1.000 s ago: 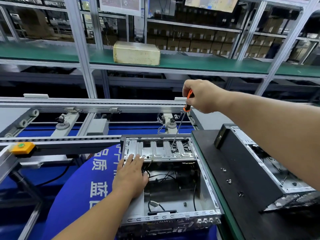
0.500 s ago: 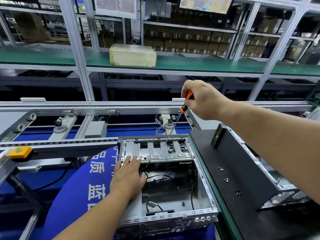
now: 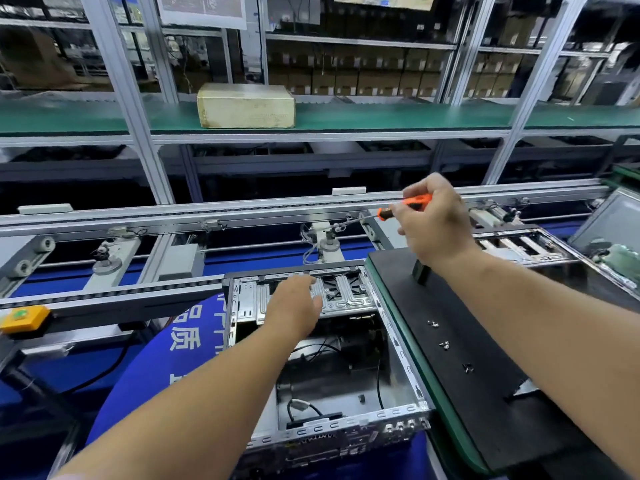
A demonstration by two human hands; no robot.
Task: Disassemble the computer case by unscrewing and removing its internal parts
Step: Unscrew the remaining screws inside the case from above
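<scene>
An open silver computer case (image 3: 403, 358) lies in front of me with loose black cables inside. At its far end sits a ribbed metal drive bracket (image 3: 349, 294). My left hand (image 3: 294, 303) reaches over that bracket with its fingers extended, lying on or just above it. My right hand (image 3: 436, 223) is raised above and to the right of the case and grips an orange-handled screwdriver (image 3: 403, 207). The shaft points left, clear of the case.
A black mat (image 3: 485, 393) to the right carries several loose screws (image 3: 444, 345). Another opened case (image 3: 519, 244) lies at the far right. A conveyor rail (image 3: 207, 216) crosses behind the case. On the green shelf above stands a cardboard box (image 3: 246, 105). A yellow button box (image 3: 24, 317) sits at left.
The right hand lifted the screwdriver out of the bracket, up and to the right, turning it near level. The left hand slid forward from the case's left edge onto the bracket.
</scene>
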